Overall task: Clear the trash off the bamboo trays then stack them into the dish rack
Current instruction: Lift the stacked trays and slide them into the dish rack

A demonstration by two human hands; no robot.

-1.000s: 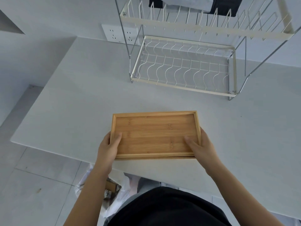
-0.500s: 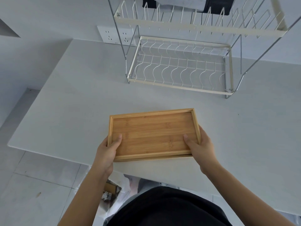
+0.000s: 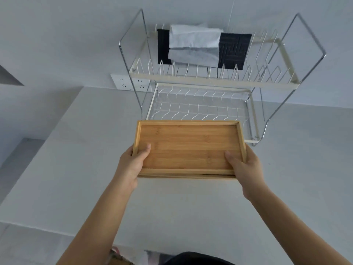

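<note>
I hold a stack of bamboo trays (image 3: 189,148) level in the air, just in front of the dish rack (image 3: 206,81). The top tray is bare; a second tray's edge shows beneath it. My left hand (image 3: 131,165) grips the left end, thumb inside the rim. My right hand (image 3: 242,167) grips the right end the same way. The rack is two-tiered, white wire on a chrome frame, and its lower tier (image 3: 200,111) lies directly behind the trays.
Black and grey cloths (image 3: 200,48) hang at the back of the rack's upper tier. A wall socket (image 3: 129,83) sits left of the rack. The white table (image 3: 76,169) spreads around. A bag of trash (image 3: 122,259) peeks out below the table edge.
Both hands have lifted the trays off the table and carried them forward toward the rack. My view has tilted up, so the upper tier and cloths now show.
</note>
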